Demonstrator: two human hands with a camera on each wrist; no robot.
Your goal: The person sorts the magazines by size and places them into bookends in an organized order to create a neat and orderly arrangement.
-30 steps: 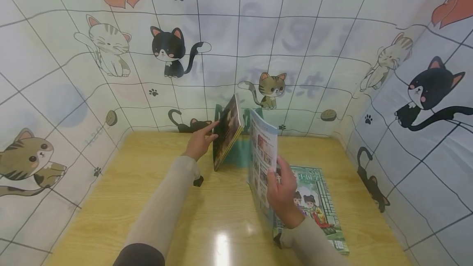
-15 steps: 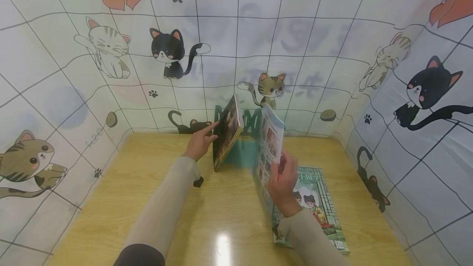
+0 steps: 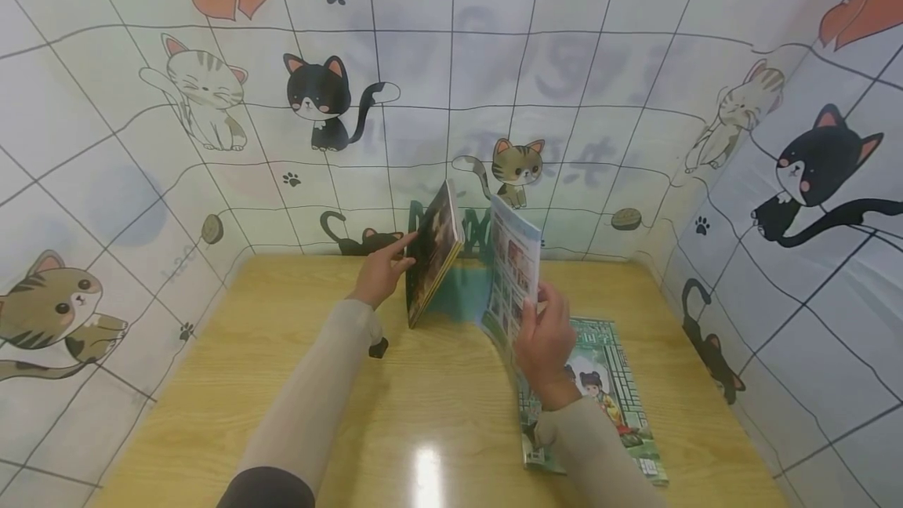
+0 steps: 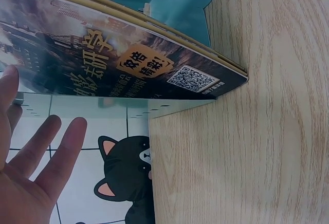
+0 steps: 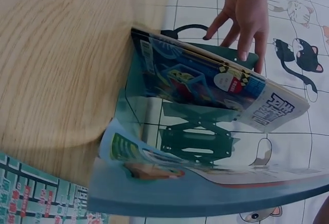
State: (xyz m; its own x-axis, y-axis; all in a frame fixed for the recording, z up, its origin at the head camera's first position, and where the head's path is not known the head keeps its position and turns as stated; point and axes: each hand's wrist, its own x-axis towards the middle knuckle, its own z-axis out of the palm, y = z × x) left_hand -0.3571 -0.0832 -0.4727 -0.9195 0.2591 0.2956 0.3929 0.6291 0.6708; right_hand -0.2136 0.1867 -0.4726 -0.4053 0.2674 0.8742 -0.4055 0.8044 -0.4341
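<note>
A few dark-covered magazines (image 3: 430,257) lean tilted in a teal expandable bookend (image 3: 462,295). My left hand (image 3: 377,274) touches their left cover with extended fingers; in the left wrist view its fingers (image 4: 69,144) are spread beside the cover. My right hand (image 3: 546,339) pinches the near edge of a thin, pale-bordered magazine (image 3: 513,261), held upright to the right of the leaning ones. From the right wrist view, this magazine (image 5: 205,190) looks slightly bent and apart from the leaning stack (image 5: 195,77); the bookend's lattice (image 5: 198,142) shows between them. The right hand is mostly out of that view.
A green magazine (image 3: 607,382) with cartoon children on its cover lies flat on the wooden table (image 3: 423,398), partly under my right forearm. Cat-patterned cloth walls (image 3: 395,61) enclose the table at the back and both sides.
My right hand and its magazine have shifted right, then slightly back left, with the magazine's angle turning a little. My left hand stays against the leaning magazines.
</note>
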